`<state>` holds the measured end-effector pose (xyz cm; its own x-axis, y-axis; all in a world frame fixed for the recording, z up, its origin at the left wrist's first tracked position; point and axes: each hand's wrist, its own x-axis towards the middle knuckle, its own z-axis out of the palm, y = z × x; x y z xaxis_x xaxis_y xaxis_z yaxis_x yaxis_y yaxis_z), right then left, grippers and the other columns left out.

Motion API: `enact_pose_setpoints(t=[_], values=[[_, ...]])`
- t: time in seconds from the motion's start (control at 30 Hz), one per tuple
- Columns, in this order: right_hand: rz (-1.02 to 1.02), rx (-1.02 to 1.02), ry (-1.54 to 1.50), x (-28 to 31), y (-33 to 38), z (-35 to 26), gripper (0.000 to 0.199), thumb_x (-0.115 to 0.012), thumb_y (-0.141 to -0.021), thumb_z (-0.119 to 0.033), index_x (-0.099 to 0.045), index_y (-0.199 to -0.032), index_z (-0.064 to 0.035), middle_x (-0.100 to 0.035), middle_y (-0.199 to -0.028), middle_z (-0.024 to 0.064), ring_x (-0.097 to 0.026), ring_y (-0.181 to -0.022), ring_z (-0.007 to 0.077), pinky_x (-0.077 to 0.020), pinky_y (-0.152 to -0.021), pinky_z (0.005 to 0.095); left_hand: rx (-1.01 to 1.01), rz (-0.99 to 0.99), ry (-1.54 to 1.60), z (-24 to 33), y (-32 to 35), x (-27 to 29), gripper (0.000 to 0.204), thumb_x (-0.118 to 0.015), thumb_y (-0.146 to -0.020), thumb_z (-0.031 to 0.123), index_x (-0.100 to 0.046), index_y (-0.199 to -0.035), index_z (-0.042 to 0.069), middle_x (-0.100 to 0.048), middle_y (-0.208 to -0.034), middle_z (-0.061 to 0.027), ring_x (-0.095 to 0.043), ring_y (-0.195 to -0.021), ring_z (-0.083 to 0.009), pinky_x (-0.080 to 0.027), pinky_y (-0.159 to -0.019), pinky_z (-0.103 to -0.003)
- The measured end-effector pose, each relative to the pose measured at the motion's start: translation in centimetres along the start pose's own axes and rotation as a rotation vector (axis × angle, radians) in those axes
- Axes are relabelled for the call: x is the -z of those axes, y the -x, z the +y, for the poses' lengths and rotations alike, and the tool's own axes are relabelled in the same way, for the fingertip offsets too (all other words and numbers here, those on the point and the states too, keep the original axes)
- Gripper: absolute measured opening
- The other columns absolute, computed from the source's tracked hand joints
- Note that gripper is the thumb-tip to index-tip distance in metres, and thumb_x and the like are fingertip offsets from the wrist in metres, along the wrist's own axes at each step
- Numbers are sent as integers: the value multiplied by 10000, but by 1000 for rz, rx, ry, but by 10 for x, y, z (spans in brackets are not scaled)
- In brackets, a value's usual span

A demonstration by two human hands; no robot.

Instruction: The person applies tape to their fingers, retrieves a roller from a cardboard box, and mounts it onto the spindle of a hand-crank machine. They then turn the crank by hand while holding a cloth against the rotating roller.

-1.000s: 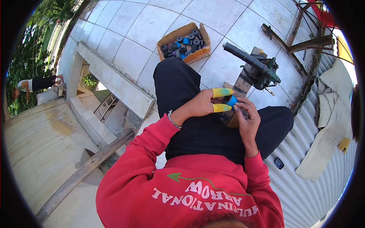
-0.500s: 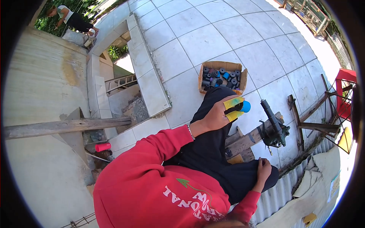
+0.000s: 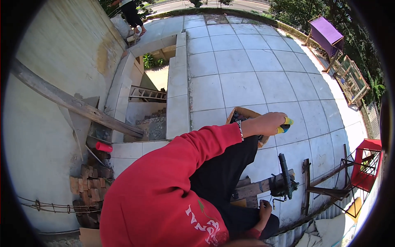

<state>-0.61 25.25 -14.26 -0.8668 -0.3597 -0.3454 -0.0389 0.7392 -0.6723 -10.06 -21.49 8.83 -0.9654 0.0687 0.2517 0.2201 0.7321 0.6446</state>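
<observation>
My left hand [image 3: 269, 124] is stretched out over the right side of a cardboard box [image 3: 238, 110]. Yellow covers sit on its fingertips. They close round a small blue-and-black cylinder [image 3: 281, 130], mostly hidden by the fingers. Partly behind my forearm and knee, the box holds several dark rolls. My right hand [image 3: 265, 210] rests on my right knee with curled fingers; what lies inside them, if anything, is hidden. Just beyond it, a dark metal device [image 3: 284, 183] with an upright tube and a small crank is mounted on a wooden plank [image 3: 253, 190].
A low tiled wall [image 3: 177, 107] borders a stair opening with a ladder [image 3: 148, 94]. A wooden pole [image 3: 70, 97] slants across the left, above stacked bricks [image 3: 88, 183]. Red metal framing [image 3: 362, 168] stands at the right. Another person [image 3: 132, 16] is at the far left.
The view has turned, bringing more of the terrace in. My left hand has reached farther out, past the box's side, still gripping the blue cylinder. My right hand stays on the knee.
</observation>
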Motion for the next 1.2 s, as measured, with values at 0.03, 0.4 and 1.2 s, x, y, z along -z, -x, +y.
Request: enact_pose_setpoints(t=[0.03,0.4,1.2], values=[[-13,2,23,-1,-1,2,304,-735,-967,-256,-777,-1084,22,-781,-994,213,-757,-946,345,-565,-859,423,-15,27,20,4,-1,1,292,-696,-821,-23,-635,-1100,-85,-629,-1216,-177,-657,-1044,-407,-538,-894,-456],[-8,-66,46,2,9,1,305,-725,-968,-281,-784,-1089,-8,-786,-1025,196,-759,-994,334,-567,-896,421,107,-254,-284,-56,-14,-73,214,-766,-776,56,-700,-960,-29,-718,-971,-238,-704,-956,-437,-556,-815,-522],[13,-235,93,16,24,-31,343,-680,-973,-406,-779,-1116,-110,-781,-1097,125,-730,-1024,349,-570,-897,454,168,-408,-6,-80,4,-68,492,-751,-889,64,-657,-1371,23,-716,-1272,-204,-673,-1191,-344,-524,-1004,-396]])
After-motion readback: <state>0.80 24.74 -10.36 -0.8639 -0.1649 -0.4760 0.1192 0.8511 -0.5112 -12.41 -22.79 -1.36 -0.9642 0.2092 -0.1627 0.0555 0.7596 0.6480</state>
